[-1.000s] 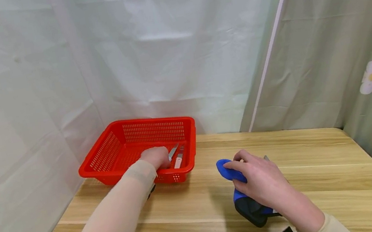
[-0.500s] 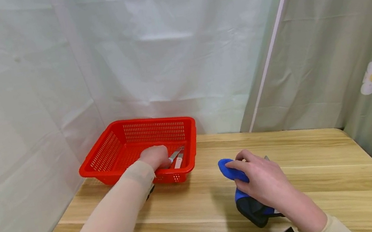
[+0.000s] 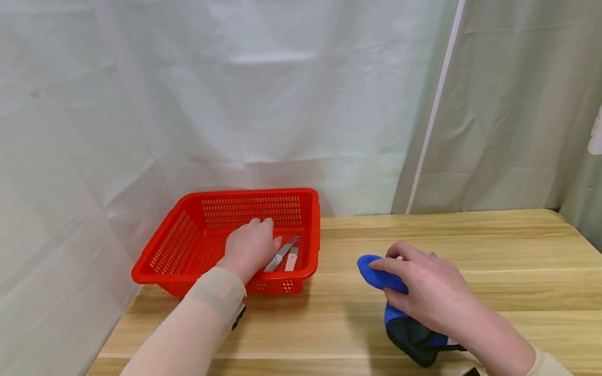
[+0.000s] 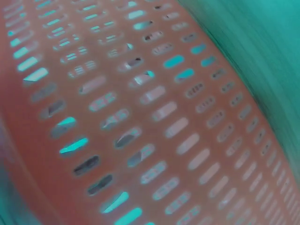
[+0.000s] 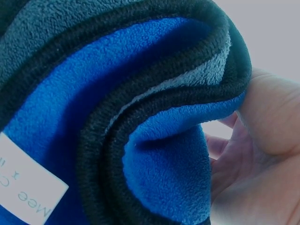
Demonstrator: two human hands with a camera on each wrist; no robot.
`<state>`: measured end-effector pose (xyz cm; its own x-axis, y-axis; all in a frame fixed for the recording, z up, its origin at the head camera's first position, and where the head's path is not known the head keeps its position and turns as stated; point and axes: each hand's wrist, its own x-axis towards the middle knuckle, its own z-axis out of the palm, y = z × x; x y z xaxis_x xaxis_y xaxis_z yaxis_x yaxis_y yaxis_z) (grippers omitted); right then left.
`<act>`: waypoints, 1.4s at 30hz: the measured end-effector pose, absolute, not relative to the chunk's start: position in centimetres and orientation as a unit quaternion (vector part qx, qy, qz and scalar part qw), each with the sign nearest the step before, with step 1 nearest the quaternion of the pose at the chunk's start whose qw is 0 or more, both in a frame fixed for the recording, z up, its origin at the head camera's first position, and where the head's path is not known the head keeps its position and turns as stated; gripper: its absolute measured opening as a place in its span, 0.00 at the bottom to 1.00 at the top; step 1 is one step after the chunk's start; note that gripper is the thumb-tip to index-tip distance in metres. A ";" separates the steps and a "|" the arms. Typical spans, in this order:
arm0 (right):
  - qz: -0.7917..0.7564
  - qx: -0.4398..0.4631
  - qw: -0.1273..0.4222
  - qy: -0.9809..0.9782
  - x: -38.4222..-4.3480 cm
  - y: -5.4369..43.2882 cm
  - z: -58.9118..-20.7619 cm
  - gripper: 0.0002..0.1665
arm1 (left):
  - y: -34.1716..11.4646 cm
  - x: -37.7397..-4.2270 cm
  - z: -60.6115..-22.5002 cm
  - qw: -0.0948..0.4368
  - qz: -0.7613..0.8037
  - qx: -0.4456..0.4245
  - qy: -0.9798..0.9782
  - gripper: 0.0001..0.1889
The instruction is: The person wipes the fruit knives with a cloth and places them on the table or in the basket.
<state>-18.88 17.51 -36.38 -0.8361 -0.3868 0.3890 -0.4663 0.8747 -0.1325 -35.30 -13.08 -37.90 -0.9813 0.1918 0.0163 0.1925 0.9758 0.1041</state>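
My left hand point(image 3: 250, 244) is inside the red plastic basket point(image 3: 138, 276), with its back to the camera and its fingertips partly hidden. Just right of it lies a knife point(image 3: 277, 259), apart from the fingers. Beside the knife rests a utensil with a pale pinkish handle point(image 3: 291, 261); its metal end is partly covered. My right hand point(image 3: 430, 286) pinches a folded blue cloth point(image 3: 378, 276) above the table, and the rest of the cloth hangs beneath the palm. In the right wrist view the cloth point(image 5: 173, 164) shows dark stitched edging and a white label point(image 5: 28, 183).
The basket's slotted wall point(image 4: 136, 112) fills the left wrist view. A wooden table point(image 3: 306, 355) spreads under both arms. Pale curtains point(image 3: 283, 83) stand behind the basket and at the left, and a flowered curtain point(image 3: 560, 48) closes the right side.
My left hand has let go of the knife and drawn up and slightly left, while the knife stays in the basket. The right hand keeps its pinch on the cloth, barely moved.
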 end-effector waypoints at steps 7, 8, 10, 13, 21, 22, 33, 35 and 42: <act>0.112 0.220 0.185 -0.951 -18.6 18.2 -36.4 0.26 | -12.1 -34.0 -37.2 0.060 -0.048 -0.120 -0.990 0.30; 0.112 0.220 0.188 -0.951 -18.5 18.3 -36.4 0.26 | -12.0 -33.9 -37.2 0.068 -0.048 -0.123 -0.989 0.30; 0.112 0.221 0.194 -0.949 -18.5 18.6 -36.4 0.26 | -11.7 -33.5 -37.2 0.085 -0.047 -0.133 -0.986 0.30; 0.113 0.217 0.195 -0.950 -18.4 19.0 -36.4 0.27 | -11.4 -32.9 -37.0 0.117 -0.048 -0.151 -0.981 0.29; 0.106 0.209 0.206 -0.950 -18.0 20.5 -36.4 0.27 | -10.0 -31.0 -36.7 0.179 -0.049 -0.199 -0.962 0.30; 0.104 0.208 0.208 -0.950 -17.9 20.7 -36.5 0.27 | -9.7 -30.8 -36.6 0.184 -0.048 -0.204 -0.960 0.31; 0.098 0.178 0.197 -0.959 -17.3 23.4 -36.5 0.27 | -6.5 -28.1 -36.2 0.230 -0.012 -0.266 -0.936 0.28; 0.095 0.171 0.194 -0.961 -17.2 24.0 -36.5 0.27 | -5.8 -27.7 -36.3 0.234 -0.011 -0.276 -0.932 0.28; 0.089 0.156 0.188 -0.966 -16.7 25.7 -36.6 0.26 | -3.7 -26.0 -36.8 0.225 -0.013 -0.305 -0.925 0.32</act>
<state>-16.66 25.66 -36.64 -0.8803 -0.2677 0.3917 -0.3346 0.9356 -0.1128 -25.97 -3.65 -36.79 -0.7130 0.5589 0.4234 0.5703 0.8136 -0.1136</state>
